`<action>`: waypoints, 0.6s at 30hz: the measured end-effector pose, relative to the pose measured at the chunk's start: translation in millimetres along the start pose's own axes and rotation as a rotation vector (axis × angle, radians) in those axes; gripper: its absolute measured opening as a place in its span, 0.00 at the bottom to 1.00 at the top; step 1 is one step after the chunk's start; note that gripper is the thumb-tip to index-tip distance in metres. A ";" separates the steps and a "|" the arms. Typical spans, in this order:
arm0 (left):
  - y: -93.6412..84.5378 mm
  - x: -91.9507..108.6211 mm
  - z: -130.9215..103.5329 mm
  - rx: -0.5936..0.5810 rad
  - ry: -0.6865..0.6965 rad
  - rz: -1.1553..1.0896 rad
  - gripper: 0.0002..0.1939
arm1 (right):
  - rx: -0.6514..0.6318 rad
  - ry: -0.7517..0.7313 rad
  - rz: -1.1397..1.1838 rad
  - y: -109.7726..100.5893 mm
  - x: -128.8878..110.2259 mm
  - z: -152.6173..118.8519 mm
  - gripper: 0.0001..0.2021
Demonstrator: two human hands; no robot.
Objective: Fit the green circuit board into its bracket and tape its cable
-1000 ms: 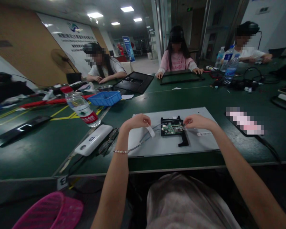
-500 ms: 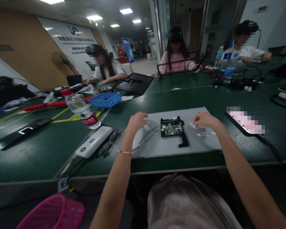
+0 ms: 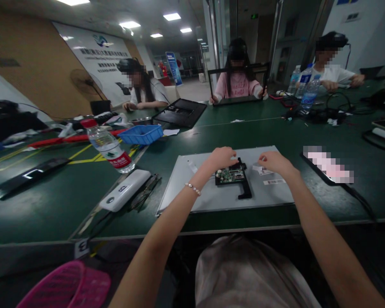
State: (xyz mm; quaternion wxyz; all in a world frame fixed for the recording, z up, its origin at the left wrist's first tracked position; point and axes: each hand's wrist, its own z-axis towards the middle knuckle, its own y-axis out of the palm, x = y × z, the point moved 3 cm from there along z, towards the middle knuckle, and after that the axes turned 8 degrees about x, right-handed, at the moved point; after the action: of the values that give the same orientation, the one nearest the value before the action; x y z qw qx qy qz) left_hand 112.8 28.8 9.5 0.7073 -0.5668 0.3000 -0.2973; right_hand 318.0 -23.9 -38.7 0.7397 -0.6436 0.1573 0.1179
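Observation:
A flat grey panel [image 3: 211, 201] lies on the green table in front of me. On it sits a black bracket [image 3: 246, 188] with a green circuit board [image 3: 228, 175]. My left hand [image 3: 223, 157] is over the bracket's upper left edge, fingers apart and pointing right; it hides part of the bracket and the cable. At the panel's right side, my right hand [image 3: 273, 161] pinches a small whitish strip [image 3: 258, 167] above a white label. A clear strip [image 3: 192, 166] lies on the panel's left part.
Left of the panel are glasses [image 3: 145, 192], a white power bank [image 3: 125, 190], a water bottle [image 3: 111, 149] and a blue tray [image 3: 141, 134]. A phone [image 3: 327, 166] with a cable lies to the right. Across the table, a person holds a black frame [image 3: 239, 102].
My left hand has moved right from the panel's left part to the bracket. My right hand has barely moved. Across the table, the black frame has been raised upright.

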 end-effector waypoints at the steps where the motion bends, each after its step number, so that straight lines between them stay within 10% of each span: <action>1: 2.8 0.2 3.4 -0.006 0.002 -0.005 0.18 | 0.001 -0.002 -0.003 0.2 -0.5 0.2 0.14; 12: 4.7 -8.5 21.7 0.057 -0.055 -0.026 0.15 | -0.023 0.005 -0.012 -0.9 -2.2 -0.9 0.14; 18: 5.2 30.2 46.7 0.153 0.034 -0.060 0.16 | -0.046 0.007 -0.018 -2.4 -5.3 -1.3 0.12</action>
State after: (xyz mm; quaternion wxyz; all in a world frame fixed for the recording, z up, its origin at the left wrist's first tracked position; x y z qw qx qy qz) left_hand 168.2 36.0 10.0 0.7341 -0.5147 0.2711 -0.3503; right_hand 313.9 -25.5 -34.6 0.7251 -0.6622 0.1515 0.1125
